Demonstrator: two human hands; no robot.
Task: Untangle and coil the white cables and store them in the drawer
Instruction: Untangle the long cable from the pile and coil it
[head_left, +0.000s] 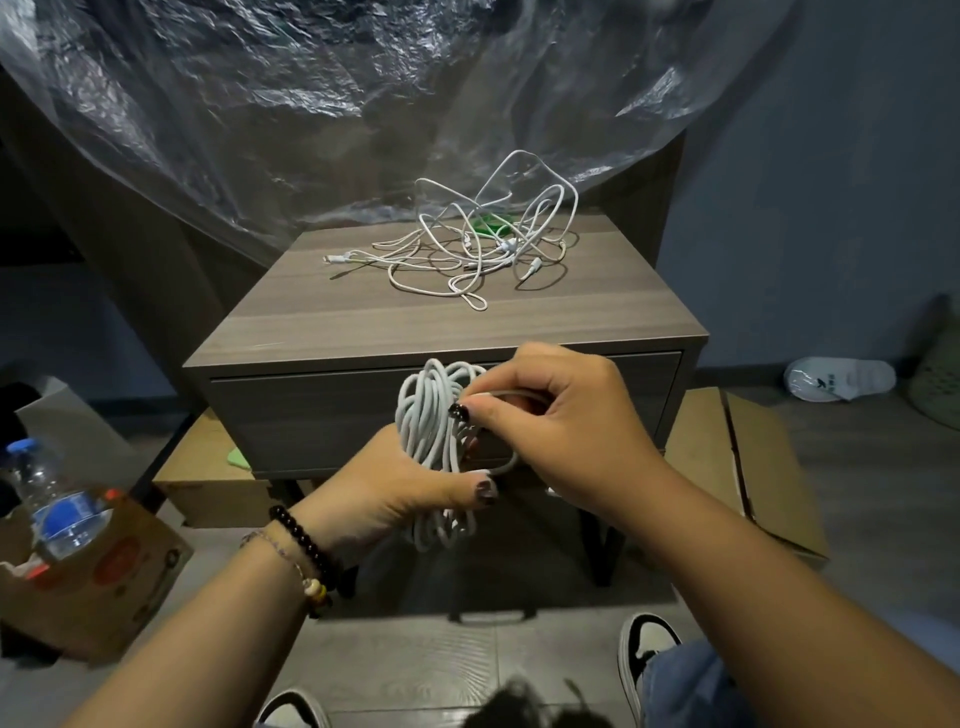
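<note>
Nearest us, our shoes (647, 642) stand on the floor. At far left a water bottle (54, 506) lies in a cardboard box (111, 582). Our left hand (400, 483) grips a coil of white cable (434, 415), fingers and thumb curled round its loops. Just right of it, our right hand (563, 410) pinches the loose end of that cable against the coil. Both hands hover in front of the closed drawer (311, 415) of the nightstand (363, 322). On top, further back, we see a tangle of white cables (483, 244) lying over something green. At far right a white slipper (841, 379) lies on the floor.
</note>
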